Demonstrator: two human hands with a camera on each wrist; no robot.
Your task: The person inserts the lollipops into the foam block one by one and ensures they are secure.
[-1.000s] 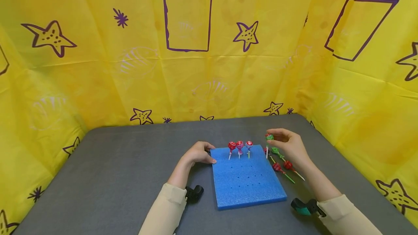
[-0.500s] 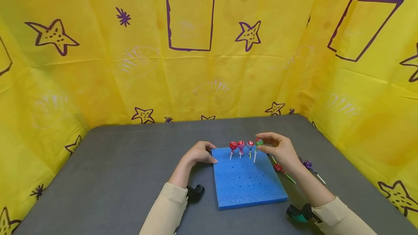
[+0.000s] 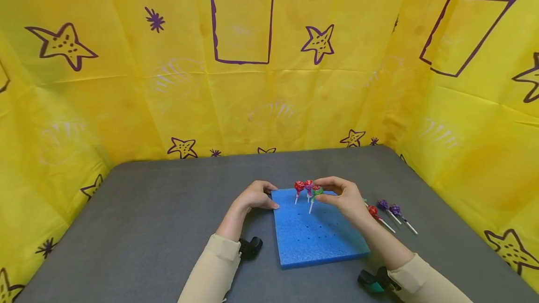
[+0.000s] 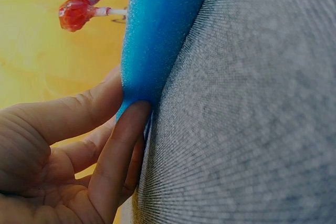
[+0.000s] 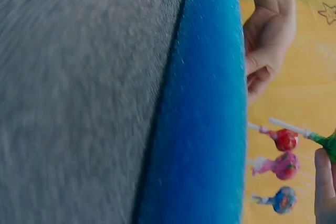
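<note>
Green-headed lollipop (image 3: 316, 191) is pinched at its wrapped head between the thumb and fingertips of the right hand (image 3: 342, 198), its white stick pointing down and slightly tilted over the blue foam board (image 3: 317, 235). Compared with a second ago, that hand has carried the lollipop from beside the loose pile, across the board's right edge and past the far row, to a spot lower and further left; half a second ago it was level with the end of that row. Judged from this, the placement has shifted from the first row to the start of a second row, and the stick tip now sits at or just above the foam; whether it has entered a hole cannot be told. Just beyond the grip stand the red lollipop (image 3: 299, 187) and the pink lollipop (image 3: 309, 185), upright in the foam; the right wrist view shows a blue lollipop (image 5: 283, 200) planted next to them. Behind the grip, toward the wrist side, three spare lollipops (image 3: 386, 209) lie flat on the grey table (image 3: 168, 209). The left hand (image 3: 255, 197) has stayed where it was, fingers curled round the board's far left corner, thumb on top, steadying it.
</note>
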